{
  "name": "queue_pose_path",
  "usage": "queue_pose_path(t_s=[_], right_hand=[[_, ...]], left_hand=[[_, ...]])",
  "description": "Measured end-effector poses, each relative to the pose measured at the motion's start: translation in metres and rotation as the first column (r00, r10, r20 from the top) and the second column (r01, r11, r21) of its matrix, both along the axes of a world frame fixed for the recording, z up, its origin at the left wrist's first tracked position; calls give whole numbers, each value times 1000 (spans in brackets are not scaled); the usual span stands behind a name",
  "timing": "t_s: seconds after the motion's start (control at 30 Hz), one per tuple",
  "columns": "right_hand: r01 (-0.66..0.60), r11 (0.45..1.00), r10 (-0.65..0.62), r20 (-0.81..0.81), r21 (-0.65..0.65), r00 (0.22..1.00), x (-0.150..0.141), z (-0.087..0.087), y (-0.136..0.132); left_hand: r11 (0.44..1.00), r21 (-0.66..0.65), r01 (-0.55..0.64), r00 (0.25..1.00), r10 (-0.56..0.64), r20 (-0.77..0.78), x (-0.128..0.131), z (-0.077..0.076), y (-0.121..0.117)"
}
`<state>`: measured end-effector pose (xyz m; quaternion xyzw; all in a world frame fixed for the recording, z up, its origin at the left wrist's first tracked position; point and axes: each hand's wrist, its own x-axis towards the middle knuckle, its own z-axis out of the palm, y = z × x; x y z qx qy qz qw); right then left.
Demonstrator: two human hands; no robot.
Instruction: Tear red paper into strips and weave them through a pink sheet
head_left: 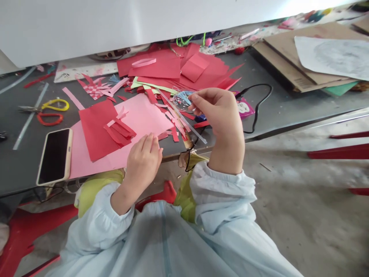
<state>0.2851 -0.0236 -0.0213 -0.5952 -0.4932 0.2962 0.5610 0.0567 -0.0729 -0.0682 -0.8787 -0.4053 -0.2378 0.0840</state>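
My left hand lies with its fingers stretched out on the near edge of the pink paper sheet. On that sheet rests a red paper with several cut red strips on top. My right hand is raised over the right part of the pile, thumb and fingers pinched together. What they hold, if anything, is too small to make out. Just beside its fingertips are blue strands and small beads. A pale translucent strip lies below the hand.
Scissors with yellow and red handles and a phone lie at the left. Red papers and a woven piece are behind. Cardboard is at the right, near a black cable. A white panel overhangs the back.
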Motion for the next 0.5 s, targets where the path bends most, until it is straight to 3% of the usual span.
queue_pose_path(t_s=[0.27,0.37,0.5], right_hand=[[14,1000,-14,-6,-24,1000,5,2,0],[2,1000,-3,-29,-26,1000,4,3,1],[-14,1000,14,-26,-15,1000,4,2,2]], left_hand=[[986,54,-160,960,142,243,-26,-2,8],[978,60,-201,908,163,385,-42,-1,13],[961,140,-237,885,154,440,-58,4,16]])
